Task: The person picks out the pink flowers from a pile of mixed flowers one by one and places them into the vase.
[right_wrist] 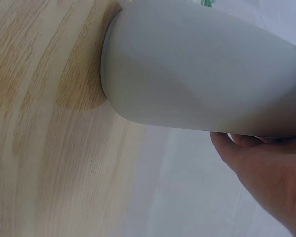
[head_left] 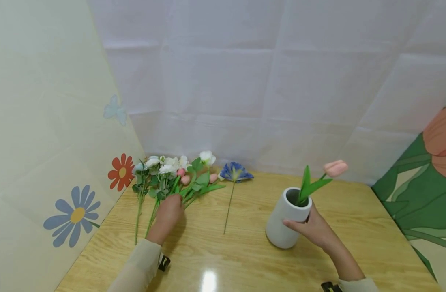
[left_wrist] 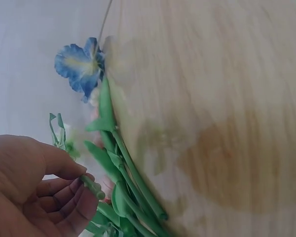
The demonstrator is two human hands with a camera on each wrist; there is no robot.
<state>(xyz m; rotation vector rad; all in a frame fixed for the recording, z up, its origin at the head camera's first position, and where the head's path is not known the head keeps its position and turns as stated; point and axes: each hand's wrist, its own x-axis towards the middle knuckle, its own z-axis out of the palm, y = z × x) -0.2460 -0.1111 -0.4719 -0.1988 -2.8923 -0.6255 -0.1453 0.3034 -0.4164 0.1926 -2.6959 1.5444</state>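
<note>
In the head view, my left hand [head_left: 169, 214] is at the bunch of artificial flowers lying on the left of the table. Seen from the left wrist, that hand [left_wrist: 42, 190] pinches a green flower stem [left_wrist: 92, 186] between thumb and fingers; which bloom it bears cannot be told. Pink tulips [head_left: 185, 180], a white rose [head_left: 207, 157] and paler white flowers [head_left: 168, 168] lie around it. My right hand [head_left: 315, 227] grips a white vase [head_left: 281, 229] below the rim, thumb across its front. One pink tulip [head_left: 335, 168] stands in the vase, leaning right.
A blue iris [head_left: 236, 172] lies apart on the wooden table [head_left: 245, 259], between the bunch and the vase, its thin stem pointing toward me. White cloth [head_left: 223, 81] hangs behind the table. Printed floral panels [head_left: 77, 162] rise at both sides.
</note>
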